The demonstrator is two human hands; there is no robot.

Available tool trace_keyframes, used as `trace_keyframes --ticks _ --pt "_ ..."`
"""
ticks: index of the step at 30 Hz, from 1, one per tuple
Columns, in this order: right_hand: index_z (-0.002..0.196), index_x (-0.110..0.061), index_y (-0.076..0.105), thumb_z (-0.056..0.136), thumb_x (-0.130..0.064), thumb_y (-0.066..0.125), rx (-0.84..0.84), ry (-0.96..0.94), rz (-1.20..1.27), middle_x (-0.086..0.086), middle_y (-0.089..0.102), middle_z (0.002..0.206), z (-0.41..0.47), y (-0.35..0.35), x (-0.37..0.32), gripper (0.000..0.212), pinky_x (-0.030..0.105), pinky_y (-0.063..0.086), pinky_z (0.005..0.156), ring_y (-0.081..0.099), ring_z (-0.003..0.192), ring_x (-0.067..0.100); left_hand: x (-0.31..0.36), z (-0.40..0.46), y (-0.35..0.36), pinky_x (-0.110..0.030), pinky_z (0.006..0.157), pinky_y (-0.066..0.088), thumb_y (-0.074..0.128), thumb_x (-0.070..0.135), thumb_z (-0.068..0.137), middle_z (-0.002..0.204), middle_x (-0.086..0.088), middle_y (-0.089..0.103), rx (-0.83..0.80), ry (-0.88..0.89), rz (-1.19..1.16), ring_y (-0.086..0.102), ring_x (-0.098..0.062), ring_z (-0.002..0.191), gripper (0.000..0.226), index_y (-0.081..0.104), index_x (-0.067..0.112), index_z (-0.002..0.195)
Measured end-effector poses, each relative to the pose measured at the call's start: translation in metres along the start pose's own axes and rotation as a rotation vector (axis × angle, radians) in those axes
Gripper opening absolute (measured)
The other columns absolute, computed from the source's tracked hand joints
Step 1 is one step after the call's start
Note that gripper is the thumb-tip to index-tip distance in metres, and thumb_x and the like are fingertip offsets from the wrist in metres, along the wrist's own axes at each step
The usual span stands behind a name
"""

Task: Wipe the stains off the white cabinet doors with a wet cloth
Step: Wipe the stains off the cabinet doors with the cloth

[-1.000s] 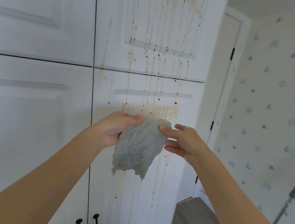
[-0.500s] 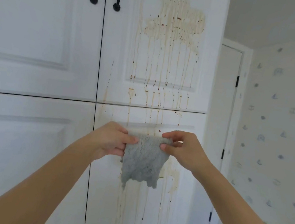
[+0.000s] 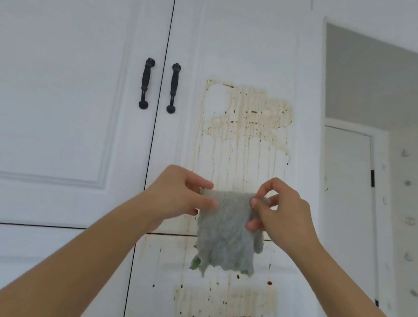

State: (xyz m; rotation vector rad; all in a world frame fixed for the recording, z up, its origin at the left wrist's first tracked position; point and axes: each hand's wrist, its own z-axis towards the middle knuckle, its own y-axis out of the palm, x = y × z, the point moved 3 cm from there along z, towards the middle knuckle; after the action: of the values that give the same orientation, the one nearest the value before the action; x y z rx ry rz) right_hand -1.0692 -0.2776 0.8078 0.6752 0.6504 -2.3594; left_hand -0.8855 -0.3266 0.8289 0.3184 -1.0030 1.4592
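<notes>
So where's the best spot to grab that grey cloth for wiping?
Probably its top edge, as now: the left hand and right hand pinch the upper corners of the grey cloth, coming in from either side. It is limp and hangs free, so for scrubbing the stain a bunched grip from behind would likely press better.

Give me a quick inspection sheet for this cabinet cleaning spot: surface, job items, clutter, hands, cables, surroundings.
Surface: white panelled cabinet doors, shut; black metal handles at the seam.
Job's things: brown dried drip stains on the upper right door, more on the door below; grey fluffy cloth hanging in front of them.
Clutter: nothing seen.
Hands: left hand and right hand each pinch the cloth's top edge.
Cables: nothing seen.
Surroundings: white room door, patterned wallpaper at right.
</notes>
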Motion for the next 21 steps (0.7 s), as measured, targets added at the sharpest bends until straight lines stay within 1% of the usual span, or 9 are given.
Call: trace_keyframes --ticks 2,4,7,10,13,16,18,19,21 --pt "0.087 -0.015 0.057 0.088 -0.013 0.063 0.025 -0.005 0.055 0.000 0.065 0.065 0.016 -0.002 -0.006 0.007 0.019 0.049 0.060 0.066 0.051 0.008 0.008 0.013 0.000 -0.019 0.075 0.052 0.076 0.006 0.073 0.093 -0.001 0.065 0.019 0.055 0.149 0.062 -0.013 0.088 0.041 0.065 0.010 0.112" --pt "0.089 -0.018 0.059 0.084 -0.017 0.068 0.051 -0.022 0.057 -0.004 0.065 0.071 0.033 -0.003 -0.011 0.011 0.017 0.048 0.060 0.066 0.059 0.007 0.019 0.029 -0.002 -0.014 0.072 0.047 0.071 0.010 0.078 0.086 0.007 0.061 0.071 0.153 0.343 0.059 -0.009 0.083 0.032 0.067 0.012 0.110" --pt "0.096 -0.023 0.056 0.080 -0.028 0.073 0.101 -0.055 -0.007 -0.007 0.058 0.092 0.056 -0.002 -0.018 0.025 0.013 0.040 0.052 0.057 0.076 0.004 0.032 0.052 -0.007 -0.004 0.048 0.038 0.064 0.022 0.086 0.068 0.009 0.055 0.113 0.259 0.531 0.050 -0.005 0.062 0.009 0.069 0.015 0.090" --pt "0.105 -0.025 0.053 0.078 -0.030 0.074 0.164 -0.121 -0.034 0.000 0.054 0.108 0.077 0.002 -0.025 0.035 0.014 0.043 0.056 0.056 0.081 0.006 0.038 0.075 -0.013 -0.011 0.045 0.032 0.059 0.033 0.089 0.063 0.007 0.047 0.142 0.318 0.639 0.043 -0.005 0.056 0.021 0.061 0.016 0.077" --pt "0.118 -0.020 0.051 0.082 -0.033 0.069 0.241 -0.176 -0.040 -0.001 0.038 0.117 0.093 0.011 -0.035 0.043 0.007 0.041 0.060 0.054 0.082 0.003 0.046 0.102 -0.018 -0.019 0.050 0.027 0.053 0.035 0.092 0.064 0.003 0.044 0.206 0.389 0.691 0.039 -0.009 0.056 0.033 0.053 0.013 0.068" --pt "0.122 -0.014 0.049 0.091 -0.032 0.056 0.380 -0.266 -0.187 -0.002 0.025 0.120 0.110 0.029 -0.045 0.037 0.023 0.049 0.074 0.054 0.087 0.014 0.052 0.126 -0.020 -0.023 0.051 0.028 0.053 0.034 0.092 0.060 0.001 0.039 0.254 0.481 0.745 0.038 -0.014 0.055 0.039 0.046 0.013 0.060" --pt "0.128 -0.013 0.046 0.096 -0.034 0.042 0.404 -0.315 -0.353 0.002 0.023 0.134 0.122 0.049 -0.042 0.038 0.028 0.048 0.077 0.053 0.099 0.018 0.051 0.133 -0.019 -0.024 0.056 0.033 0.049 0.037 0.092 0.071 0.000 0.044 0.282 0.549 0.846 0.044 -0.015 0.066 0.034 0.054 0.015 0.068" --pt "0.136 -0.012 0.042 0.097 -0.038 0.032 0.394 -0.338 -0.406 0.004 0.019 0.145 0.129 0.062 -0.037 0.047 0.027 0.044 0.088 0.047 0.116 0.020 0.050 0.135 -0.021 -0.024 0.063 0.036 0.046 0.039 0.093 0.085 0.001 0.048 0.322 0.596 0.898 0.048 -0.015 0.080 0.029 0.060 0.016 0.082" --pt "0.151 -0.015 0.014 0.091 -0.050 0.007 0.380 -0.382 -0.488 0.003 -0.003 0.159 0.143 0.086 -0.025 0.069 0.028 0.017 0.113 0.013 0.143 0.019 0.047 0.140 -0.033 -0.024 0.074 0.036 0.040 0.038 0.095 0.108 0.003 0.049 0.440 0.714 0.960 0.044 -0.014 0.105 0.031 0.060 0.020 0.110"
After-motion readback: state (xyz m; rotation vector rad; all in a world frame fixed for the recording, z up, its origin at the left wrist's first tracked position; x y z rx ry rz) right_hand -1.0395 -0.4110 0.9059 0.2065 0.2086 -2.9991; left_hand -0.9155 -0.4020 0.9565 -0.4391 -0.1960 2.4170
